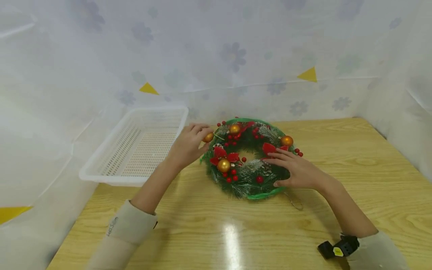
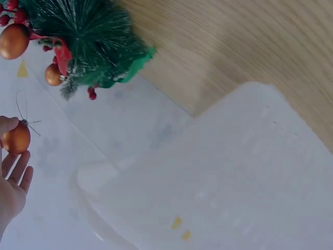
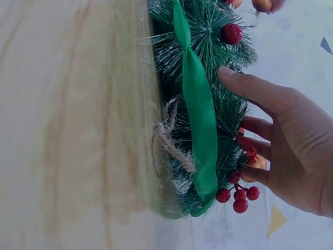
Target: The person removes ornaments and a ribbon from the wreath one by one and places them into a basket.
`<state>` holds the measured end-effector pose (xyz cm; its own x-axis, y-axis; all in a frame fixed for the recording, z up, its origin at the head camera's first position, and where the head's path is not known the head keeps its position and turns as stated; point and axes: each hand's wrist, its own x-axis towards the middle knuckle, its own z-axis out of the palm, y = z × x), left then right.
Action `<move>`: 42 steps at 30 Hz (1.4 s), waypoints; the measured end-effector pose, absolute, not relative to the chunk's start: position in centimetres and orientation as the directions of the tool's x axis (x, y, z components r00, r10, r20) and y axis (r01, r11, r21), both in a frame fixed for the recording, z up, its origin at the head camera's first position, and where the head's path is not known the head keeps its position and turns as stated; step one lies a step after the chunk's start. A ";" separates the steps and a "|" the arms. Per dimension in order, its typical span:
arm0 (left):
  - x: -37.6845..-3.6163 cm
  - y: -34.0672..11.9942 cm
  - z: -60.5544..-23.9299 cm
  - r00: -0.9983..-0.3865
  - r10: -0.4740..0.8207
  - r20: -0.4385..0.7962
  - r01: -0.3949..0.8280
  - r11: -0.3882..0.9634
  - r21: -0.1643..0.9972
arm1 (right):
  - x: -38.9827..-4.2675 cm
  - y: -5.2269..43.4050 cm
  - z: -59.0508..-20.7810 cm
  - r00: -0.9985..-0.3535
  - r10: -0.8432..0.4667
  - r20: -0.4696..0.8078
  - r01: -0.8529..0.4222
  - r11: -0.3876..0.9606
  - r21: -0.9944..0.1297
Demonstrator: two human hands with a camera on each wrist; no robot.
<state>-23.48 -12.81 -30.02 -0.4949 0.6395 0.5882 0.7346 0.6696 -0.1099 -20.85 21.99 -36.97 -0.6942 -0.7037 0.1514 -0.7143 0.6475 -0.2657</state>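
A green Christmas wreath (image 1: pixel 249 159) with gold balls, red berries and red bows lies flat on the wooden table (image 1: pixel 354 195). My left hand (image 1: pixel 190 142) pinches a loose gold ball (image 1: pixel 208 137) at the wreath's upper left edge; in the left wrist view the gold ball (image 2: pixel 15 138), with its thin wire, sits at my fingertips (image 2: pixel 6 125). My right hand (image 1: pixel 293 168) rests flat on the wreath's lower right side, fingers straight. In the right wrist view my fingers (image 3: pixel 260 88) press the needles beside the green ribbon (image 3: pixel 200 114) and a twine loop (image 3: pixel 169 138).
A white perforated plastic basket (image 1: pixel 135 144) stands left of the wreath, close to my left hand. Pale flowered sheeting (image 1: pixel 236 56) walls the table at the back and both sides. A black wrist device (image 1: pixel 337 248) shows on my right wrist.
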 end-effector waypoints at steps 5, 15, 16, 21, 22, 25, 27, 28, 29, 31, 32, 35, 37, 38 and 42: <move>-24.0 -15.8 -30.3 -0.505 0.641 0.578 0.613 0.738 -0.282 | -21.0 22.0 -37.0 -0.697 -0.702 0.144 -0.711 0.653 -0.260; -25.2 -22.0 -31.8 -0.485 0.594 0.642 0.497 0.791 -0.356 | -21.3 21.9 -37.4 -0.682 -0.708 0.186 -0.729 0.635 -0.254; -25.3 -22.6 -32.0 -0.489 0.587 0.645 0.493 0.796 -0.351 | -21.3 21.9 -37.4 -0.681 -0.709 0.184 -0.730 0.635 -0.254; -25.9 -25.0 -33.0 -0.523 0.591 0.614 0.451 0.803 -0.389 | -21.4 21.8 -37.2 -0.690 -0.706 0.159 -0.720 0.645 -0.258; -26.1 -25.3 -33.2 -0.533 0.597 0.600 0.441 0.801 -0.405 | -21.4 21.8 -37.2 -0.693 -0.704 0.155 -0.717 0.649 -0.255; -26.4 -26.2 -33.7 -0.587 0.613 0.528 0.421 0.789 -0.448 | -21.3 21.8 -37.2 -0.705 -0.696 0.140 -0.705 0.663 -0.252; -26.5 -26.5 -34.0 -0.656 0.613 0.441 0.414 0.780 -0.469 | -21.2 21.9 -37.2 -0.710 -0.692 0.135 -0.700 0.669 -0.252; -26.6 -26.7 -34.1 -0.686 0.611 0.395 0.418 0.776 -0.473 | -21.1 21.9 -37.3 -0.712 -0.689 0.134 -0.697 0.671 -0.254; -26.7 -26.8 -34.2 -0.716 0.603 0.351 0.421 0.775 -0.472 | -21.1 21.9 -37.3 -0.712 -0.689 0.135 -0.697 0.670 -0.254; -26.9 -26.9 -34.4 -0.761 0.587 0.274 0.426 0.772 -0.471 | -21.1 21.9 -37.4 -0.709 -0.691 0.139 -0.700 0.668 -0.253; -27.0 -26.9 -34.4 -0.776 0.581 0.245 0.428 0.771 -0.471 | -21.1 21.9 -37.4 -0.706 -0.693 0.144 -0.703 0.665 -0.252; -27.4 -26.9 -34.5 -0.794 0.575 0.198 0.447 0.772 -0.453 | -21.2 21.9 -37.4 -0.701 -0.696 0.152 -0.709 0.659 -0.252; -27.6 -26.9 -34.7 -0.802 0.576 0.158 0.464 0.768 -0.442 | -21.3 21.9 -37.4 -0.701 -0.697 0.154 -0.710 0.658 -0.253; -27.7 -26.9 -34.8 -0.803 0.579 0.140 0.475 0.765 -0.435 | -21.3 21.9 -37.4 -0.700 -0.697 0.156 -0.710 0.657 -0.254; -27.8 -27.0 -35.3 -0.809 0.581 0.089 0.499 0.758 -0.420 | -21.3 21.9 -37.4 -0.698 -0.699 0.159 -0.713 0.654 -0.252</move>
<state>-27.82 -27.04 -35.28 -0.8086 0.5815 0.0895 0.4988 0.7583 -0.4198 -21.33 21.88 -37.43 -0.6977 -0.6985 0.1591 -0.7128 0.6545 -0.2521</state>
